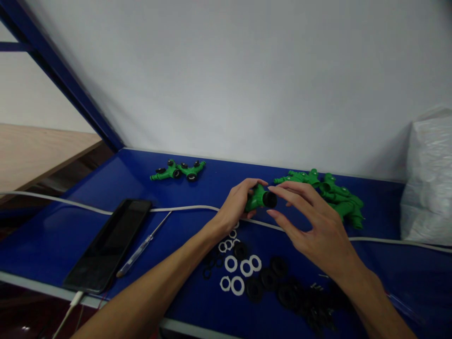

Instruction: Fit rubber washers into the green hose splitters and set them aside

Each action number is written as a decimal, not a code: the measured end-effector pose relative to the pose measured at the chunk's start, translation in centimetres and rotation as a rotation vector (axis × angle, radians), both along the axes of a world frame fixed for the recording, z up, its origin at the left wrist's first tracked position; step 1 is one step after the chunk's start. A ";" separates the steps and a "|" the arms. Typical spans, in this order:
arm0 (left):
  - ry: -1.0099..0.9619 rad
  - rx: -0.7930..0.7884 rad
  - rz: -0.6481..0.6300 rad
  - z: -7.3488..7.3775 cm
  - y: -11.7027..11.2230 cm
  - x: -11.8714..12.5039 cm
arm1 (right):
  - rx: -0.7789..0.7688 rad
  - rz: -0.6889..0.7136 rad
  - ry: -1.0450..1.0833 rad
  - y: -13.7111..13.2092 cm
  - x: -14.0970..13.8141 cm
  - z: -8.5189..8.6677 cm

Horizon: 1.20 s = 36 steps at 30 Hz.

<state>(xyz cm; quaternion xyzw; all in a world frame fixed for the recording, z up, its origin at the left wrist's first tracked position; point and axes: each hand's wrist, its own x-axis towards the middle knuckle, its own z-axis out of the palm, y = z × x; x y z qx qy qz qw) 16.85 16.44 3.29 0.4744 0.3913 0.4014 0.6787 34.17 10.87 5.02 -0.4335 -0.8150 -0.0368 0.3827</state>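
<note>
My left hand (pixel 236 203) is closed around a green plastic hose connector (pixel 260 198) with a black ring at its end, held just above the blue table (pixel 88 188). My right hand (pixel 310 221) hovers right beside the black end, its fingers spread and curved, thumb and forefinger close to the ring. Below the hands lie several white rings (pixel 240 273) and several black rings (pixel 282 287) scattered on the table.
A pile of green connectors (pixel 335 195) lies at the back right and two assembled ones (pixel 178 170) at the back left. A black phone (pixel 109 242), a screwdriver (pixel 143 246), a white cable (pixel 183 208) and a white plastic bag (pixel 429 183) are also on the table.
</note>
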 end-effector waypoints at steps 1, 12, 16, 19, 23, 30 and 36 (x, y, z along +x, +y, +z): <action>-0.005 0.005 -0.001 -0.1 0.0 0.0 | -0.010 0.029 -0.007 0.0 -0.1 0.0; 0.014 0.026 0.013 0.2 -0.3 0.1 | 0.043 -0.050 -0.015 0.1 0.1 -0.2; 0.019 0.026 0.001 0.0 -0.1 0.1 | 0.009 0.044 -0.025 0.0 -0.1 0.0; 0.023 0.036 0.011 -0.1 -0.1 0.2 | 0.005 0.021 -0.023 0.1 -0.1 -0.1; 0.018 0.024 0.024 -0.1 -0.1 0.3 | 0.053 -0.079 0.003 0.2 0.2 -0.1; 0.011 0.050 0.017 0.1 -0.2 0.2 | -0.008 0.061 -0.018 0.0 -0.3 -0.1; 0.047 0.002 0.034 0.3 -0.3 0.3 | 0.039 -0.024 -0.011 0.2 0.1 -0.2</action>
